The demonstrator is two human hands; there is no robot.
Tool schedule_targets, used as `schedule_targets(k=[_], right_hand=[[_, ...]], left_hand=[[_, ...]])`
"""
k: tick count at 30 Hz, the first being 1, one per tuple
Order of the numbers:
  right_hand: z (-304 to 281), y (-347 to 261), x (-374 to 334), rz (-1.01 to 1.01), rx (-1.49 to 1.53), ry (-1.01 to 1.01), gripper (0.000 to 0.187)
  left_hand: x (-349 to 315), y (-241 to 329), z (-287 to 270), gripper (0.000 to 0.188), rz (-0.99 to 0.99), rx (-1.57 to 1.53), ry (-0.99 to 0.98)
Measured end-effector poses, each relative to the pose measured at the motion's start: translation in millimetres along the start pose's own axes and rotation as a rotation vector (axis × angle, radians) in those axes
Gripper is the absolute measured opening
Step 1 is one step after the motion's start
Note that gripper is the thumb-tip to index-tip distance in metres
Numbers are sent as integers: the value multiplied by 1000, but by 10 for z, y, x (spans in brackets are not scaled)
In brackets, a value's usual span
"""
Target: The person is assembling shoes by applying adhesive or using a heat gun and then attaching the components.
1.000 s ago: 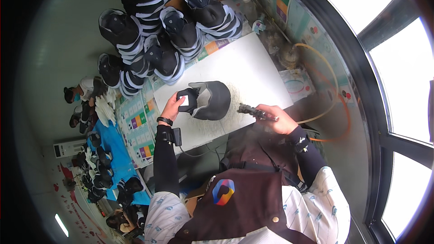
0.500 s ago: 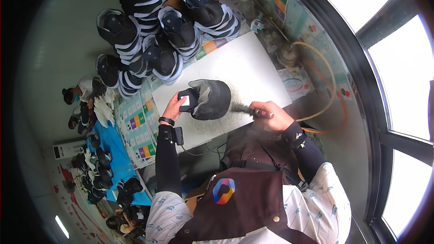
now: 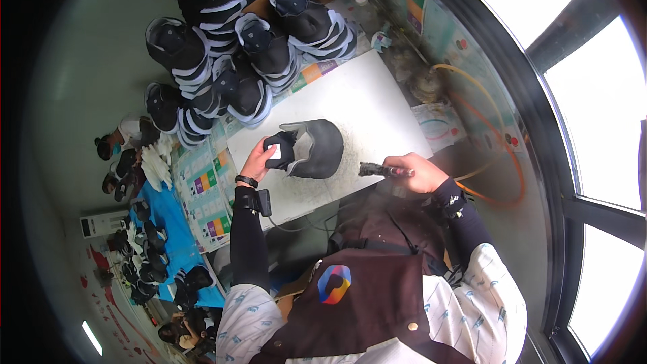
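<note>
A dark shoe upper point(image 3: 324, 151) with a pale lining lies on the white board point(image 3: 360, 98). My left hand point(image 3: 258, 161) grips its padded black tongue, which carries a small white label, at the upper's left side. Off to the right of the upper, my right hand point(image 3: 419, 172) is closed round the reddish handle of a dark brush point(image 3: 381, 170). The brush hangs over the board's near right edge, apart from the upper. Fine dark specks are scattered on the board between the upper and the brush.
Several stacks of black and grey shoe uppers point(image 3: 269, 47) stand beyond the board. A yellow hose point(image 3: 497, 111) and an orange hose point(image 3: 520, 182) curve at the right. Other people point(image 3: 121, 136) sit far left near a blue-covered table point(image 3: 176, 212).
My right hand has drawn the brush away from the upper, to the right. My left hand keeps its grip, and the upper has hardly moved.
</note>
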State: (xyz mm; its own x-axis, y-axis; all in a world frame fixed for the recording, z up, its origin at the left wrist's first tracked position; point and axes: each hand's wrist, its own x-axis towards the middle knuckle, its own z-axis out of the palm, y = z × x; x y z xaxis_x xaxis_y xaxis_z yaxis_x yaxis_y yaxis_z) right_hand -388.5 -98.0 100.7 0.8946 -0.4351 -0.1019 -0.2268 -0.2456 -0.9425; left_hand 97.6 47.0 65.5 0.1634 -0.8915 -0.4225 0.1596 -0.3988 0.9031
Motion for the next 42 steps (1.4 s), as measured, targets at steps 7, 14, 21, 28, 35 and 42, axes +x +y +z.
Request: schedule_targets(k=[7,14,21,28,35,42], right_hand=[[-62,-165,-8,-43,-79,148,22],[-66,-221,91,-162,-100,108,27],[-46,-313,154,-158,-75,184,25],[82,-369,240,-174,-4,141,24],[81,-337,156,-86,-23,77,20],[58,-201,71,-35,-14,56,20]], left_hand=[[265,413,53,26,133,543,-126],[432,499,181,21,153,621,-220],[492,495,378,18,160,628,-218],[479,469,433,20,152,615,-191],[426,384,352,20,186,638,-154],[361,325,256,23,192,643,-95]])
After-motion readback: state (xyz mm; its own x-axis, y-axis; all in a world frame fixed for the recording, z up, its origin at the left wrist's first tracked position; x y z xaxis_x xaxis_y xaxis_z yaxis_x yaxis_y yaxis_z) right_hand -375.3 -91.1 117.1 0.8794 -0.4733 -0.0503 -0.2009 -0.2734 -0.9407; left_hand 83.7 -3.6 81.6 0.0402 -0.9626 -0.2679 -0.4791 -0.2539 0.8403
